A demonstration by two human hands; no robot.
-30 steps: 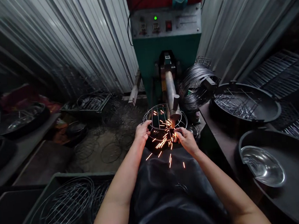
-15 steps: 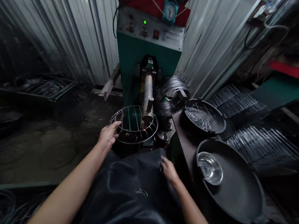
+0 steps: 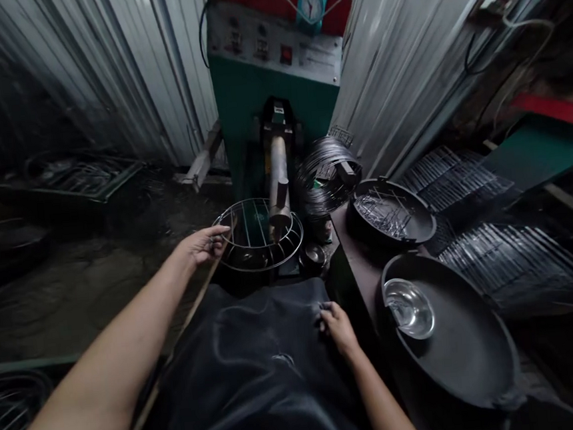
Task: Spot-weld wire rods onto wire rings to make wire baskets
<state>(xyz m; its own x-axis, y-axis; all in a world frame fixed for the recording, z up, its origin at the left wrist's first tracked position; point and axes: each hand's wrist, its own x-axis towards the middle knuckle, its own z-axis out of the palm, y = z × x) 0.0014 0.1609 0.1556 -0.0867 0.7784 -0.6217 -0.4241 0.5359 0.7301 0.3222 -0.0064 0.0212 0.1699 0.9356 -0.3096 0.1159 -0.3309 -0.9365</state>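
Observation:
A round wire basket frame [image 3: 257, 234] sits under the metal arm [image 3: 278, 175] of a green welding machine [image 3: 275, 82]. My left hand [image 3: 199, 244] grips the frame's left rim, fingers curled on the wire. My right hand [image 3: 337, 325] rests low on the black apron [image 3: 260, 371] over my lap, fingers bent, with nothing visible in it. No sparks show at the arm.
A coil of dark wire [image 3: 327, 171] stands right of the machine. On a dark bench, one black pan [image 3: 391, 216] holds short wire pieces; a larger pan [image 3: 469, 353] holds a steel bowl [image 3: 409, 308]. Stacked wire grids [image 3: 501, 256] lie at right, and a tray of wire parts [image 3: 72, 173] at left.
Sparks at the weld point have stopped. My right hand left the frame and dropped to the apron. My view swung right; the left hand stays on the frame's rim.

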